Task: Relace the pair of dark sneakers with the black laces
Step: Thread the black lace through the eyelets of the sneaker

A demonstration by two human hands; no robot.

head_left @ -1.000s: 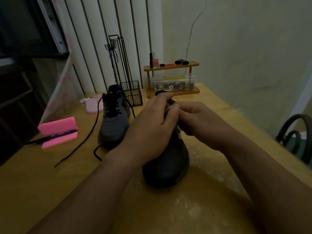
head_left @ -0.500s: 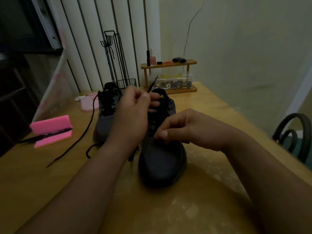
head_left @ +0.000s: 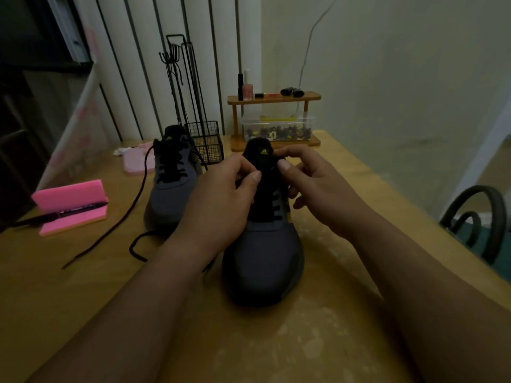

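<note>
Left hand [head_left: 221, 208] and right hand [head_left: 315, 189] pinch black lace [head_left: 276, 203] at top eyelets of near sneaker [head_left: 265, 261], mid-table [head_left: 345, 341]; second sneaker [head_left: 171, 197] just left.

Home: cosmetics shelf [head_left: 273, 97], window blinds [head_left: 166, 51]

Both bare forearms reach forward and converge. The left grip [head_left: 221, 200] lies knuckles-up, fingers curled, thumb pressed to forefinger on the black lace [head_left: 273, 201]. The right grip [head_left: 318, 186] faces it, thumb and bent forefinger pinching that lace, its other fingers loosely curled.
</note>
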